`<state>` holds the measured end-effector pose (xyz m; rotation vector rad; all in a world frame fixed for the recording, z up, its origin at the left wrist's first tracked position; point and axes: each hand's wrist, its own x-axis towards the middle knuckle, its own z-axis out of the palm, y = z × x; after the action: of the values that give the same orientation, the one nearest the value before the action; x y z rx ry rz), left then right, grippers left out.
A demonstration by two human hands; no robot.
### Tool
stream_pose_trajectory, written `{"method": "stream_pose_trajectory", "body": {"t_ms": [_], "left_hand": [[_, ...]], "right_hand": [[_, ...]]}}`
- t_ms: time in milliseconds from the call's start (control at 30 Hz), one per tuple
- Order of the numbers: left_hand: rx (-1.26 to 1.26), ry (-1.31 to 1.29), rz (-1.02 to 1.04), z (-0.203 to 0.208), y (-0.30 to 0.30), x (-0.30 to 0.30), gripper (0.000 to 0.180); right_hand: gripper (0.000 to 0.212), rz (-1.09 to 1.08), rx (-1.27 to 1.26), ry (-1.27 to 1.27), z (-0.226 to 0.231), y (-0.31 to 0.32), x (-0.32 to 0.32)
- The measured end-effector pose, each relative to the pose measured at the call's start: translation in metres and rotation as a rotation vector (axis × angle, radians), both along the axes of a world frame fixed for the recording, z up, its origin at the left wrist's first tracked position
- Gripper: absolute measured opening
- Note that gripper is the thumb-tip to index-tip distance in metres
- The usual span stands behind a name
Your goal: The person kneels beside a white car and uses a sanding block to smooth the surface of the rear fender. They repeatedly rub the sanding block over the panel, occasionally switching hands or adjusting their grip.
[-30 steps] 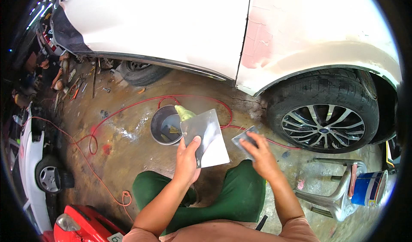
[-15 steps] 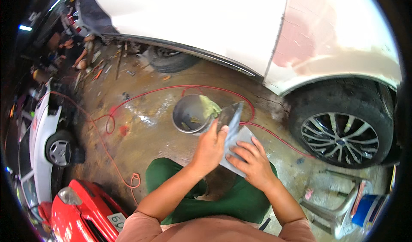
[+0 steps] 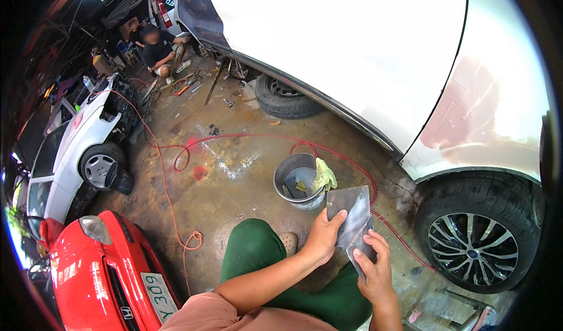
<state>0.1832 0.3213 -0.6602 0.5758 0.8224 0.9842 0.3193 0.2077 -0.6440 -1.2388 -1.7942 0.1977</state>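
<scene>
My left hand [image 3: 324, 236] grips the left edge of a dark grey, glossy sheet [image 3: 352, 210] that looks like sandpaper, its thumb lying on top. My right hand [image 3: 373, 265] pinches the lower part of the same sheet between thumb and fingers. A crease or edge crosses the sheet between the hands; whether it is one folded sheet or two pieces I cannot tell. Just beyond the sheet stands a grey bucket [image 3: 280, 183] with liquid and small pieces inside. A pale yellow-green cloth [image 3: 325, 175] hangs over its right rim.
A white car body [image 3: 328, 43] with a pinkish patch [image 3: 466, 105] rises ahead, its wheel [image 3: 472, 246] at right. A red hose [image 3: 252, 135] crosses the floor. A loose tyre [image 3: 284, 99], a red car [image 3: 97, 272], a white car [image 3: 79, 140] and a crouching person [image 3: 159, 52] are around.
The sheet has turned so its dark face shows broadly, and my right hand has shifted from lying across it to pinching its lower part. The view has swung left.
</scene>
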Motion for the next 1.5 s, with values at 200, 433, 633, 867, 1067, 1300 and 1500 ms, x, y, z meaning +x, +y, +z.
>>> {"method": "stream_pose_trajectory", "body": {"t_ms": [200, 433, 633, 867, 1067, 1300, 1500], "left_hand": [[-0.215, -0.06, 0.012, -0.029, -0.008, -0.015, 0.034], [0.016, -0.163, -0.075, 0.062, 0.011, -0.038, 0.039], [-0.057, -0.158, -0.21, 0.051, -0.018, -0.031, 0.042], [0.032, 0.021, -0.418, 0.003, 0.036, -0.015, 0.043], [-0.054, 0.196, -0.56, -0.073, 0.096, -0.001, 0.05], [-0.075, 0.437, -0.846, -0.175, 0.16, 0.019, 0.059], [0.106, 0.634, -1.063, -0.294, 0.167, 0.011, 0.056]], "right_hand": [[0.075, -0.116, -0.239, -0.046, -0.063, -0.004, 0.033], [0.057, -0.307, -0.272, 1.013, -0.092, 0.009, 0.033], [0.052, -0.236, -0.133, 2.017, -0.111, 0.046, 0.019], [0.059, -0.449, 0.14, 1.92, -0.132, -0.006, 0.061], [0.055, -0.601, 0.281, 1.893, -0.124, -0.023, 0.06], [0.048, -0.622, 0.262, 1.89, -0.12, -0.007, 0.016], [0.045, -0.619, 0.234, 1.821, -0.123, -0.03, 0.017]]}}
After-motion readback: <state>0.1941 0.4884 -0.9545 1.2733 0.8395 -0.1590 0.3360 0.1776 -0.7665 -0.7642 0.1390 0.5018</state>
